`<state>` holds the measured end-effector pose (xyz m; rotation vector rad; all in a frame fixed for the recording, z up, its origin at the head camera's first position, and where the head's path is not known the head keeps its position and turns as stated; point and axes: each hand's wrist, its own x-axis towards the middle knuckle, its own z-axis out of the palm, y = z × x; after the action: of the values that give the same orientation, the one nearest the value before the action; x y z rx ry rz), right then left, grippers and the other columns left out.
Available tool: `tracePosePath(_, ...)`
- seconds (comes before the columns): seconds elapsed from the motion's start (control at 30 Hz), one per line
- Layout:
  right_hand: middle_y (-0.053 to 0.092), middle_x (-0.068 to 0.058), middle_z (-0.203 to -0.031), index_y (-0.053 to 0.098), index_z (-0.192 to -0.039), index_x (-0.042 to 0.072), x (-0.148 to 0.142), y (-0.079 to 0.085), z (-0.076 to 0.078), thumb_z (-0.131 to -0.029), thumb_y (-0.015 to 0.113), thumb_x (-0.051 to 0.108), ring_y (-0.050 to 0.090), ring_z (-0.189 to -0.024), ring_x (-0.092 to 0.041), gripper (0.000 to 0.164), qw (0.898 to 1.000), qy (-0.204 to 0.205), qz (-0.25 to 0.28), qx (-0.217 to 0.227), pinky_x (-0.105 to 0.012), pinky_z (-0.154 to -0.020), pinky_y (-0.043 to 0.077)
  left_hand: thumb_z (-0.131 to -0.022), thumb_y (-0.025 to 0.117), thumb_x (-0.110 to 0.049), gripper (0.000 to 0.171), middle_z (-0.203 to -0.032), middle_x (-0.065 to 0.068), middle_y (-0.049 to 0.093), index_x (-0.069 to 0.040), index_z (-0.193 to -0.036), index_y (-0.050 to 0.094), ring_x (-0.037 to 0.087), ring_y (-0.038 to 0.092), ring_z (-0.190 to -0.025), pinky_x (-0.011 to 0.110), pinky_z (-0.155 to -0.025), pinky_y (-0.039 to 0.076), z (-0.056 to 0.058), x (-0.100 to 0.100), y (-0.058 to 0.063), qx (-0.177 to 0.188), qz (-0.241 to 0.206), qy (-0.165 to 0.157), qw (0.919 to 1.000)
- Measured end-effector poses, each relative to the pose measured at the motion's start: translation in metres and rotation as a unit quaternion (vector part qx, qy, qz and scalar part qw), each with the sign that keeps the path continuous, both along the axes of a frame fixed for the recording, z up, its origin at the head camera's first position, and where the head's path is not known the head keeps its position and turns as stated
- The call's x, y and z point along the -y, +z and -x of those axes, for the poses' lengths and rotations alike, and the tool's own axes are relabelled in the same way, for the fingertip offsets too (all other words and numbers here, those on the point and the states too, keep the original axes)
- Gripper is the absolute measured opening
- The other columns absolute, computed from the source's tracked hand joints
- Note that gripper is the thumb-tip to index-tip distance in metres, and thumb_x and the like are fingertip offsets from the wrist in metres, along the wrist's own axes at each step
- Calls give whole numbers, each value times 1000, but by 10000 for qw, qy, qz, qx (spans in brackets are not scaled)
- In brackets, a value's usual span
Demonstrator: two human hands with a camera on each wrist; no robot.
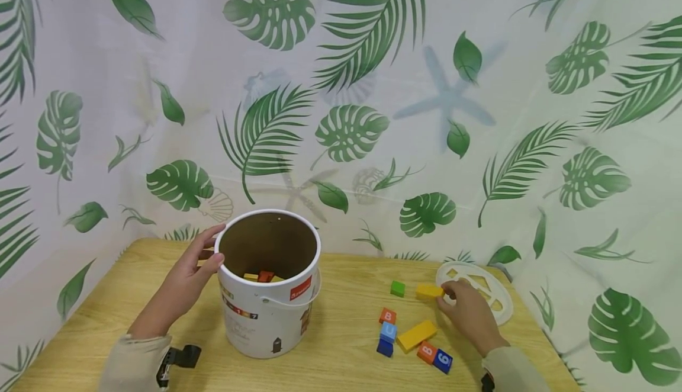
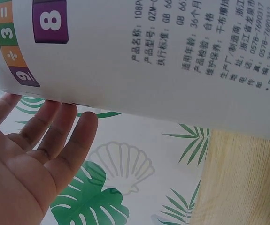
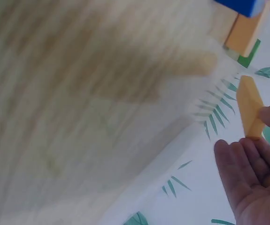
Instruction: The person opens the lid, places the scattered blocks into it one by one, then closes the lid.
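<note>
A white bucket (image 1: 266, 321) with printed sides stands upright on the left of the table, with several coloured blocks (image 1: 265, 276) at its bottom. Against its left rim and wall rests my left hand (image 1: 186, 279); in the left wrist view the fingers (image 2: 76, 140) lie fairly straight along the printed side. On the right, thumb and fingers of my right hand (image 1: 471, 315) pinch one end of a yellow block (image 1: 428, 291). That same block (image 3: 248, 108) appears tilted in the right wrist view.
A white lid (image 1: 501, 297) with shaped cutouts lies behind the right hand. Between bucket and hand are a green block (image 1: 397, 288), a long yellow block (image 1: 417, 336), and several red and blue blocks (image 1: 388, 331) with letters or numbers. A leaf-patterned curtain (image 1: 362, 167) hangs behind the table.
</note>
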<state>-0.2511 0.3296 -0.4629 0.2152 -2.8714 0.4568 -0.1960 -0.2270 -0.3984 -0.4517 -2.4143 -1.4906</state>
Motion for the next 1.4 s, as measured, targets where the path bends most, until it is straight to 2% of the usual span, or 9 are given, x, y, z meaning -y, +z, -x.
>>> tracePosePath(0.2, 68, -12, -106, 71, -115, 0, 6, 9, 0, -93, 72, 16, 68, -95, -30, 27, 9977, 119, 347, -567, -48, -81, 60, -108, 51, -20, 56, -143, 22, 50, -17, -161, 32, 37, 52, -123, 52, -93, 51, -4, -1, -1, 58, 15, 63, 10000)
tracePosePath(0.43, 67, -13, -111, 70, -119, 0, 25, 27, 1, -94, 74, 13, 66, -99, -30, 28, 9885, 490, 836, -1157, -45, -81, 61, -108, 51, -20, 56, -144, 21, 49, -18, -161, 32, 37, 52, -123, 53, -93, 51, -6, -1, -3, 41, 13, 70, 10000)
tracePosePath(0.8, 66, -6, -110, 70, -122, 5, 70, 57, 3, -95, 74, 12, 64, -99, -22, 28, 9724, 1252, 1212, -1553, -40, -80, 61, -108, 52, -20, 57, -143, 22, 49, -20, -161, 32, 39, 53, -121, 57, -91, 51, -9, -4, -3, 21, -6, 31, 10000)
tracePosePath(1.0, 66, -10, -112, 70, -123, 5, 101, 84, 1, -95, 75, 10, 64, -101, -25, 29, 9610, 1677, 1594, -1514, -40, -80, 61, -108, 52, -21, 57, -144, 22, 48, -20, -161, 31, 40, 53, -123, 58, -92, 51, -10, -5, -1, 29, 23, 52, 10000)
tracePosePath(1.1, 66, -8, -116, 70, -123, 6, 119, 96, 1, -95, 75, 11, 65, -104, -25, 29, 9563, 1852, 1617, -1583, -38, -80, 61, -108, 52, -21, 57, -145, 22, 48, -20, -161, 31, 40, 52, -123, 58, -93, 51, -10, -5, -1, 31, 23, 59, 10000)
tracePosePath(1.4, 69, -4, -113, 73, -119, 8, 181, 126, -4, -93, 78, 15, 66, -105, -18, 28, 9319, 2663, 1541, -1922, -31, -82, 60, -108, 52, -20, 57, -144, 21, 49, -20, -161, 32, 38, 52, -124, 55, -93, 51, -13, -7, -3, -29, 11, 81, 10000)
